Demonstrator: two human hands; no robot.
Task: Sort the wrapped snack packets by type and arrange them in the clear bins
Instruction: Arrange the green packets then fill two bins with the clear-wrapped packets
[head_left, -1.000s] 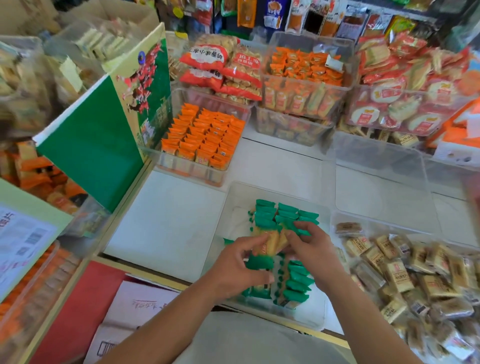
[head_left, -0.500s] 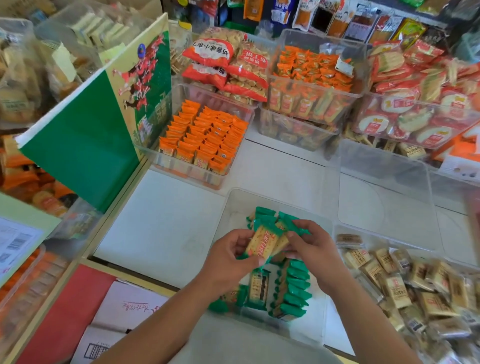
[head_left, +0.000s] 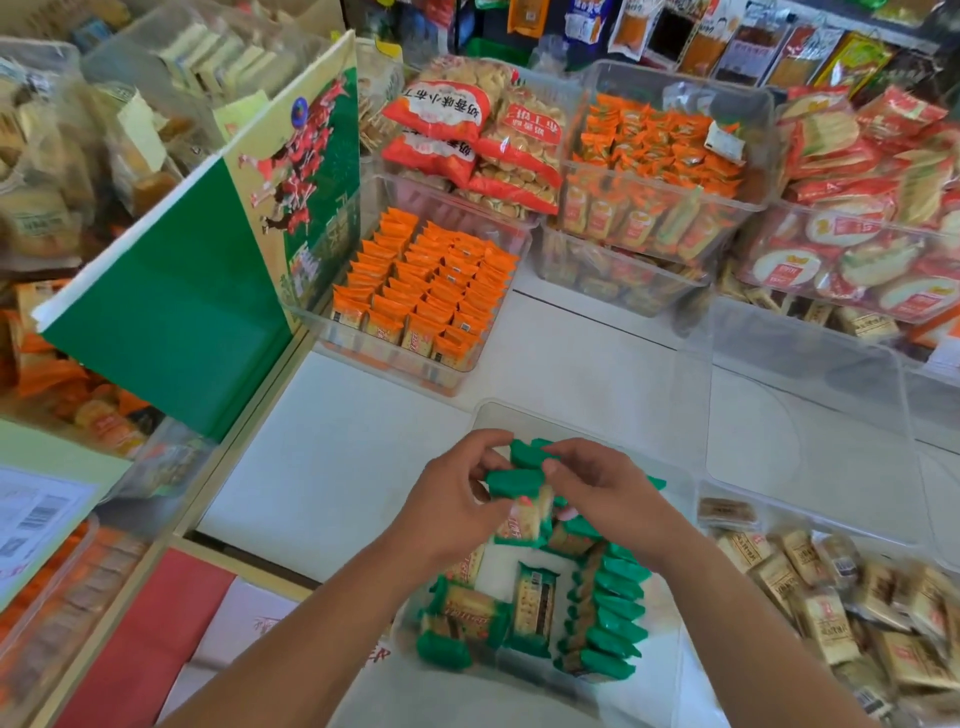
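Above a clear bin on the white worktop, the left hand and right hand both pinch a bunch of green-wrapped packets. Fingers hide how many, the labels are blurred, and the brown packets are cut off at right.

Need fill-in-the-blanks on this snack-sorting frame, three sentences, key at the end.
1. The left hand and right hand together hold a wrapped snack packet whose wrapper ends are ___.
2. Behind the near clear plastic bin, the far clear bin holds neat rows of ___ packets.
3. The loose tan-wrapped packets lie on the person's ___ side.

Missing words: green; orange; right
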